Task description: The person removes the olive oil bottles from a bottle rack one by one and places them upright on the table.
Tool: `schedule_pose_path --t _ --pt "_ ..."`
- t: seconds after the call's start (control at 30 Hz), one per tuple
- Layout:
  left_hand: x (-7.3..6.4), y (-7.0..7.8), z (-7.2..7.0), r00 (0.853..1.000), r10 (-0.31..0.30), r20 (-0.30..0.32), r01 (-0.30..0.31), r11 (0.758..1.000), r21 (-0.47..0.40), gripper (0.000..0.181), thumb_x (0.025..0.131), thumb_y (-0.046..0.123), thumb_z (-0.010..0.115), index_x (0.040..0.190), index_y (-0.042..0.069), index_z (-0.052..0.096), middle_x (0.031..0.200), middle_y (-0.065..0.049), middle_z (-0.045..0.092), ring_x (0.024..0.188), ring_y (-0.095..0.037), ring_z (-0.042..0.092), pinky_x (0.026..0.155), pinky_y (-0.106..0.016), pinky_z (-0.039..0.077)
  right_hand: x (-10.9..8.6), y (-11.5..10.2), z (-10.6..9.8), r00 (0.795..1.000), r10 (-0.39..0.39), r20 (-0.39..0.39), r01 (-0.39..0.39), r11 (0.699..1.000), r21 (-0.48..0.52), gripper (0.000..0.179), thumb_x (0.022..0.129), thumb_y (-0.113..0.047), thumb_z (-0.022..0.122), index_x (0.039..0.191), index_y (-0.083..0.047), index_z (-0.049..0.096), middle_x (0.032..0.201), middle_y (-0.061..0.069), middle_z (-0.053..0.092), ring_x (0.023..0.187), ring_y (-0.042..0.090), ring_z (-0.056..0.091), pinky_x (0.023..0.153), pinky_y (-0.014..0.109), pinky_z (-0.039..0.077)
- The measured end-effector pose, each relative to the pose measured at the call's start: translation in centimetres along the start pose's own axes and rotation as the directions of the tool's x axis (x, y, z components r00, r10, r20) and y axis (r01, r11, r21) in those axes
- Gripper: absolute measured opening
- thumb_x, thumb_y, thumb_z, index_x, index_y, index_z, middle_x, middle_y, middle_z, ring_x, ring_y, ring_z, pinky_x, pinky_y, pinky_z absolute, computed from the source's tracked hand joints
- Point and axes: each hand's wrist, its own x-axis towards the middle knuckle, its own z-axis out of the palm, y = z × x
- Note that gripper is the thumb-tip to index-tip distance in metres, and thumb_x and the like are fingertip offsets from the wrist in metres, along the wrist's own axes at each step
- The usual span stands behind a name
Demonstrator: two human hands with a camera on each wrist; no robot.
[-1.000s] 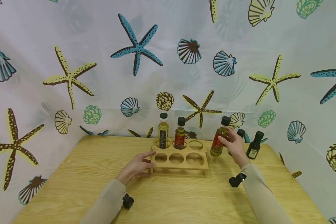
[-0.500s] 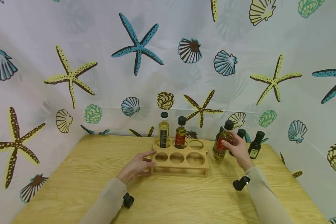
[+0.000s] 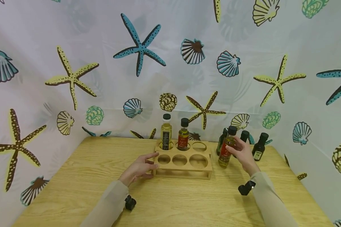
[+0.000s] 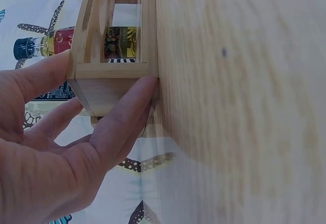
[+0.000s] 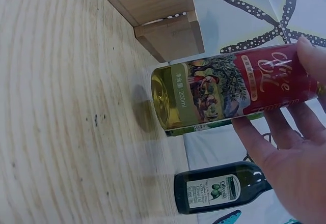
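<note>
My right hand (image 3: 244,156) grips a red-labelled olive oil bottle (image 3: 224,154) by its upper part, right of a two-tier wooden bottle rack (image 3: 184,169). In the right wrist view the olive oil bottle's base stands close over the tabletop, its shadow beside it. At the rack's left end my left hand (image 3: 139,167) holds the end piece, one fingertip at the top edge and another at the bottom edge in the left wrist view. Two bottles stand in the back row: a yellow oil bottle with a dark label (image 3: 165,140) and another red-labelled bottle (image 3: 183,141).
Behind and right of the held bottle stand a dark green bottle (image 3: 220,143), a second dark bottle (image 3: 244,136) and a dark bottle with a pale label (image 3: 258,149). A shell-and-starfish curtain (image 3: 170,78) closes off the back and sides of the wooden table (image 3: 182,201).
My right hand has carried the olive oil bottle right and lower, away from the rack, and it stands more upright. A dark green bottle behind it now shows. The left hand keeps its place.
</note>
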Motion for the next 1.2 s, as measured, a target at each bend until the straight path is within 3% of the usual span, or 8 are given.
schedule_pose_path --t 0.63,0.97,1.2 --pt "0.6 -0.3 -0.1 1.000 -0.014 -0.010 0.014 1.000 0.001 0.063 0.096 0.011 0.063 0.152 0.024 0.039 0.148 -0.028 0.037 0.126 -0.038 0.053 0.086 -0.047 0.057 -0.4 1.0 -0.7 1.000 -0.013 0.027 0.014 1.000 -0.025 0.069 0.096 -0.026 0.066 0.153 -0.008 0.032 0.149 0.024 0.043 0.133 0.040 0.046 0.109 0.055 0.039" --pt "0.4 -0.3 -0.1 1.000 0.003 -0.001 -0.003 1.000 0.010 0.064 0.096 0.011 0.064 0.153 0.023 0.038 0.147 -0.028 0.038 0.124 -0.037 0.055 0.085 -0.047 0.058 -0.7 0.9 -1.1 0.997 0.018 0.072 -0.019 1.000 0.004 0.074 0.098 -0.022 0.062 0.157 -0.006 0.020 0.155 0.026 0.031 0.140 0.043 0.036 0.113 0.057 0.032" --pt "0.5 -0.5 0.0 1.000 0.001 -0.011 -0.002 1.000 -0.002 0.063 0.095 0.010 0.064 0.152 0.024 0.039 0.146 -0.026 0.040 0.124 -0.036 0.055 0.086 -0.048 0.057 -0.7 1.0 -1.3 0.997 0.022 0.075 -0.021 1.000 -0.008 0.075 0.098 -0.025 0.062 0.157 -0.006 0.020 0.153 0.027 0.034 0.139 0.043 0.037 0.113 0.057 0.033"
